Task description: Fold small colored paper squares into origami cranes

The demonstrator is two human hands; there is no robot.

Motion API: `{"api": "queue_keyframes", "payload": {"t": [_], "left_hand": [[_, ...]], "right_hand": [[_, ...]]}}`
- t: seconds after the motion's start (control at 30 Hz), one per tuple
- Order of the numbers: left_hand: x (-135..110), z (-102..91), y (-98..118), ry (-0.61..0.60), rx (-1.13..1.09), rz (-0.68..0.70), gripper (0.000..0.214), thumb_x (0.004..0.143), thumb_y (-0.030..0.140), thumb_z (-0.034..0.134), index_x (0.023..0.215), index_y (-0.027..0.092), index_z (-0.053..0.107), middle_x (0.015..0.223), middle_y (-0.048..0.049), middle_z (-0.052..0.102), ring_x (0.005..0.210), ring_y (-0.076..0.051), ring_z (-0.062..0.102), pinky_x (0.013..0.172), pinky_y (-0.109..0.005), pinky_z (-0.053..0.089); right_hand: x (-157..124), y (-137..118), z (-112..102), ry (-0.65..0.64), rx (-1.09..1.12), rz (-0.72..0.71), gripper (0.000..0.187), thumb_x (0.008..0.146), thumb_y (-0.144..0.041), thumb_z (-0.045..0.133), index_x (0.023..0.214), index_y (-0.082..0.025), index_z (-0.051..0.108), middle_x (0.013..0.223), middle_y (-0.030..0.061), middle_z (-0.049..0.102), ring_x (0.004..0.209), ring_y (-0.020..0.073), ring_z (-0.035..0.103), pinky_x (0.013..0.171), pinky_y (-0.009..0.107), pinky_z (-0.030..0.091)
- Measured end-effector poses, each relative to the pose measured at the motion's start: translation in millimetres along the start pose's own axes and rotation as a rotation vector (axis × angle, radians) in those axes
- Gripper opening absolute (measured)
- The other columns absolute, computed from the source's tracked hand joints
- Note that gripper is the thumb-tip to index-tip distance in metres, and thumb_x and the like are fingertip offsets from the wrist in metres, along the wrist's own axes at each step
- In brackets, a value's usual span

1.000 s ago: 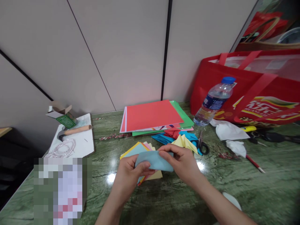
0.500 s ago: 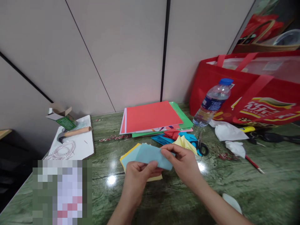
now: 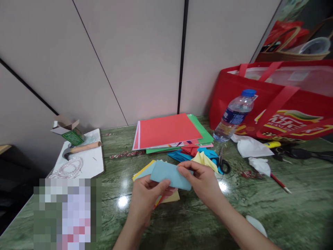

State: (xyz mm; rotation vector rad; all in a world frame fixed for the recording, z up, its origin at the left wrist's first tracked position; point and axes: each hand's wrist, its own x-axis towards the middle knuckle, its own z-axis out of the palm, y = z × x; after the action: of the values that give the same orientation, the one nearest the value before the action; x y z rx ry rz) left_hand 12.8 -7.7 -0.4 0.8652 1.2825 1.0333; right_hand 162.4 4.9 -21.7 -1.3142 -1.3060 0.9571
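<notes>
Both hands hold a folded light blue paper point(image 3: 169, 174) just above the green marble table point(image 3: 197, 222). My left hand point(image 3: 147, 199) pinches its lower left edge with thumb and fingers. The right edge is pinched by my right hand point(image 3: 201, 182). Beneath the paper lies a small stack of coloured square sheets point(image 3: 145, 170), yellow on the outside. Folded yellow and blue paper pieces point(image 3: 204, 158) lie just beyond my right hand.
A stack of large coloured sheets point(image 3: 169, 132), red on top, lies by the wall. Black scissors point(image 3: 223, 163), a water bottle point(image 3: 234, 116), a red bag point(image 3: 278, 100), crumpled tissues point(image 3: 249, 146) and a pencil point(image 3: 279, 182) are at the right. A hammer point(image 3: 80, 149) and small box point(image 3: 69, 133) are at the left.
The blue paper has shifted slightly between my fingers, and my left hand regripped its lower edge. The hands stay in about the same place.
</notes>
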Motion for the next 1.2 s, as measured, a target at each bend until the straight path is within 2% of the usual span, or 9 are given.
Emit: {"api": "queue_keyframes", "payload": {"t": [0.27,0.4,0.57,0.73,0.8,0.9,0.97,1.13,1.2], "left_hand": [[0,-5.9,1,-0.059,0.001,-0.026,0.021,0.057,0.027,0.077,0.067,0.010,0.070,0.062,-0.0086,0.073,0.056,-0.020,0.068,0.059,-0.029,0.056],[1,-7.7,4,-0.019,0.054,0.007,0.019,0.055,0.024,0.078,0.067,0.011,0.070,0.060,-0.0055,0.072,0.056,-0.020,0.068,0.057,-0.028,0.056],[3,-16.9,5,-0.023,0.085,0.054,0.019,0.062,0.028,0.073,0.057,0.011,0.067,0.058,-0.0065,0.071,0.057,-0.020,0.067,0.060,-0.030,0.056],[1,-22.3,6,-0.062,0.142,0.069,0.018,0.063,0.026,0.072,0.055,0.011,0.066,0.058,-0.0061,0.071,0.061,-0.020,0.067,0.063,-0.030,0.055],[0,-22.6,9,-0.095,0.169,0.090,0.014,0.060,0.022,0.075,0.069,0.013,0.070,0.071,-0.0061,0.074,0.070,-0.022,0.068,0.068,-0.030,0.054],[-2,-22.4,14,-0.122,0.180,0.174,0.049,0.058,0.018,0.075,0.106,0.017,0.062,0.097,-0.0073,0.072,0.089,-0.023,0.065,0.078,-0.031,0.052],[-3,-22.6,15,-0.111,0.227,0.235,0.054,0.061,0.019,0.073,0.113,0.018,0.058,0.100,-0.0079,0.071,0.092,-0.022,0.064,0.079,-0.031,0.051],[-2,-23.0,12,-0.085,0.492,0.379,0.017,0.066,0.020,0.069,0.082,0.019,0.073,0.085,-0.0043,0.075,0.080,-0.020,0.068,0.074,-0.026,0.052],[-2,-22.6,10,-0.118,0.566,0.435,0.012,0.068,0.019,0.068,0.078,0.021,0.075,0.080,-0.0018,0.075,0.075,-0.018,0.069,0.071,-0.023,0.052]], "right_hand": [[-1,-3,0,-0.005,-0.044,-0.039,0.018,0.075,-0.032,0.057,0.069,-0.018,0.067,0.068,0.0028,0.068,0.059,0.0157,0.055,0.049,0.024,0.040],[0,-1,-2,-0.006,-0.071,-0.079,0.017,0.076,-0.031,0.056,0.071,-0.019,0.067,0.070,0.0031,0.068,0.061,0.0164,0.056,0.051,0.024,0.041],[1,1,-3,-0.022,-0.065,-0.074,0.017,0.078,-0.031,0.056,0.072,-0.019,0.066,0.072,0.0033,0.068,0.061,0.0161,0.055,0.050,0.024,0.040],[1,-2,-4,-0.025,-0.099,-0.085,0.016,0.078,-0.029,0.056,0.072,-0.019,0.066,0.071,0.0025,0.068,0.061,0.0160,0.056,0.050,0.024,0.040],[1,-4,-5,-0.032,-0.118,-0.109,0.015,0.078,-0.027,0.056,0.071,-0.019,0.066,0.070,0.0018,0.067,0.062,0.0158,0.057,0.052,0.024,0.041],[1,-6,-5,-0.090,-0.150,-0.185,0.012,0.079,-0.022,0.056,0.071,-0.019,0.065,0.069,0.0008,0.066,0.065,0.0150,0.058,0.058,0.023,0.043],[-1,-6,-4,-0.169,-0.169,-0.247,0.012,0.080,-0.020,0.056,0.072,-0.019,0.065,0.069,0.0002,0.064,0.065,0.0138,0.057,0.059,0.023,0.042],[-3,-2,-2,-0.315,-0.181,-0.331,0.010,0.081,-0.019,0.057,0.075,-0.018,0.065,0.068,-0.0003,0.061,0.064,0.0123,0.056,0.059,0.022,0.040],[-4,-2,-2,-0.337,-0.185,-0.342,0.010,0.081,-0.018,0.056,0.076,-0.018,0.065,0.067,0.0000,0.060,0.064,0.0122,0.056,0.059,0.021,0.040]]}}
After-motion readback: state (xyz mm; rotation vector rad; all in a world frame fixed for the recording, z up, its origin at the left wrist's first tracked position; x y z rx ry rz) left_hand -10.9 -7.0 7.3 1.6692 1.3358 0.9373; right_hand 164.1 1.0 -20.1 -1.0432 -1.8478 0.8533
